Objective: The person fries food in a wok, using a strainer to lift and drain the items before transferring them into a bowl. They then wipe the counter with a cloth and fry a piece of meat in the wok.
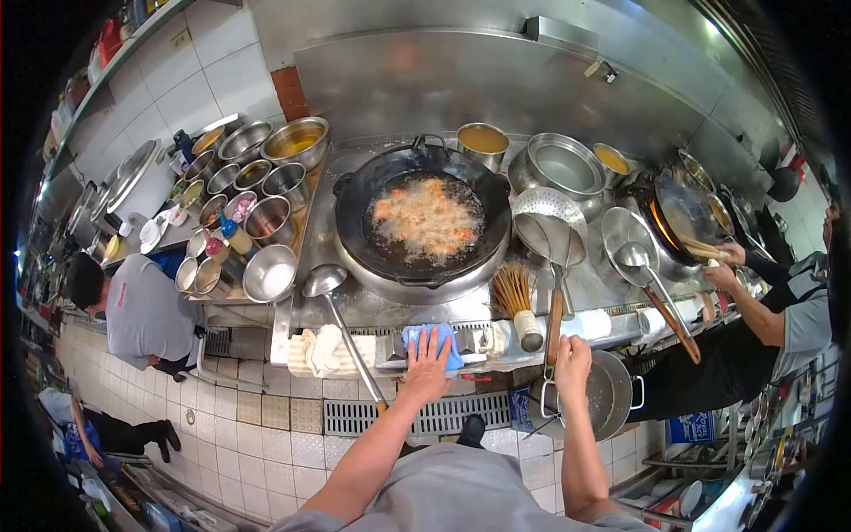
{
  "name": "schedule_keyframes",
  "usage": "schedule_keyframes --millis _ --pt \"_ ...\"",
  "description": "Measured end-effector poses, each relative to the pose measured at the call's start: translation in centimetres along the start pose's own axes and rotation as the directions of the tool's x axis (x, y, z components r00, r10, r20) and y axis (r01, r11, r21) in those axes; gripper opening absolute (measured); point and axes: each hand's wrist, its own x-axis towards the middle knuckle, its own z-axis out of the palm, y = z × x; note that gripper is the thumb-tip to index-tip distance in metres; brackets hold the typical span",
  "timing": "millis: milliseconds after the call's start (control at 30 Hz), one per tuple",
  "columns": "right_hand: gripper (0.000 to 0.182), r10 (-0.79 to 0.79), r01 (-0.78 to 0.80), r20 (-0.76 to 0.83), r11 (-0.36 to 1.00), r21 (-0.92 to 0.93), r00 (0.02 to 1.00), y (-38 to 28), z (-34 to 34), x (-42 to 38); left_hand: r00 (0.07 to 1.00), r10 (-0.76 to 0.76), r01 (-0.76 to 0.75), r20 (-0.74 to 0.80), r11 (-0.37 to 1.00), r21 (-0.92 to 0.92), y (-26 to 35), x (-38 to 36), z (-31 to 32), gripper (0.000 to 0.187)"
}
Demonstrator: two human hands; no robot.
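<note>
Far left, a person in a grey shirt (142, 312) bends near a cluster of steel bowls (251, 199) beside the stove. A ladle (324, 281) rests on the steel counter (355, 306), its handle running toward me. Folded cream towels (324, 351) sit on the near ledge. My left hand (429, 363) lies flat, fingers spread, pressed on a blue cloth (436, 341) at the near counter edge, just in front of the big wok (424, 222) where battered food fries in bubbling oil. A bamboo brush (517, 301) stands right of the cloth. My right hand (572, 363) wraps closed around the wooden handle of a strainer (548, 226), whose perforated bowl lies just right of the wok. Below sits a steel pot (607, 399). Far right, another person's hands (725, 266) work a second wok (683, 217).
</note>
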Motion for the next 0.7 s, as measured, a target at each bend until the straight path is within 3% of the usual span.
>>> schedule_keyframes --millis 33,67,100,133,167,200,300,367,433,467,500,600,633,700 --pt "0.016 -0.139 0.109 -0.119 0.968 -0.227 0.983 3.1 1.4 -1.2 1.000 0.003 -0.003 0.007 1.000 -0.005 0.0 0.0 -0.1 0.097" --pt "0.024 -0.293 0.177 -0.202 0.875 -0.450 0.935 4.5 2.0 -2.0 1.000 0.006 -0.005 0.016 1.000 -0.008 -0.1 -0.2 0.0 0.098" --pt "0.024 -0.295 0.179 -0.204 0.876 -0.447 0.934 4.2 2.2 -2.5 1.000 0.004 -0.004 0.013 1.000 -0.005 -0.1 -0.2 0.1 0.098" --pt "0.038 0.181 -0.187 -0.068 0.978 -0.093 0.981 3.8 2.5 -3.0 1.000 0.007 -0.007 0.012 1.000 -0.006 -0.1 -0.2 0.2 0.098" --pt "0.054 0.546 -0.584 0.220 0.791 0.184 0.808 3.5 2.8 -3.1 1.000 0.010 -0.010 0.011 1.000 -0.005 -0.2 -0.1 0.3 0.099" --pt "0.054 0.546 -0.584 0.219 0.789 0.190 0.809 3.6 3.2 -3.0 1.000 0.012 -0.012 0.010 1.000 0.001 -0.2 -0.1 0.2 0.099" --pt "0.065 0.317 -0.312 0.036 0.945 -0.100 0.948 4.2 4.4 -2.1 1.000 0.008 -0.008 0.030 1.000 -0.005 0.0 -0.1 0.0 0.100" --pt "0.062 0.380 -0.370 0.039 0.916 -0.156 0.924 2.3 3.8 -0.8 0.999 0.004 -0.004 0.032 1.000 -0.011 0.1 -0.2 -0.3 0.099" --pt "0.054 0.371 -0.365 0.054 0.926 -0.094 0.927 3.0 3.8 0.3 1.000 0.016 -0.016 0.022 1.000 -0.009 -0.1 -0.2 0.1 0.101" --pt "0.047 0.329 -0.331 0.035 0.942 0.063 0.944 3.3 3.5 0.4 1.000 0.026 -0.025 0.011 1.000 -0.010 -0.2 -0.1 0.2 0.103" --pt "0.047 0.327 -0.328 0.034 0.942 0.065 0.945 2.5 2.7 0.3 1.000 0.025 -0.025 0.008 1.000 -0.010 -0.2 -0.2 0.1 0.103" --pt "0.041 0.294 -0.316 0.118 0.851 0.420 0.948 0.4 0.7 -0.8 0.999 0.042 -0.042 -0.010 0.999 -0.014 -0.2 -0.4 -0.1 0.103" --pt "0.041 0.289 -0.313 0.120 0.852 0.420 0.950 -1.4 -0.3 -0.3 0.998 0.053 -0.054 -0.027 0.998 -0.036 -0.3 -0.5 -0.1 0.103" --pt "0.037 0.428 -0.607 0.435 0.625 0.491 0.792 -4.5 -2.1 0.8 0.997 0.065 -0.067 -0.040 0.996 -0.054 -0.3 -0.6 0.0 0.104"
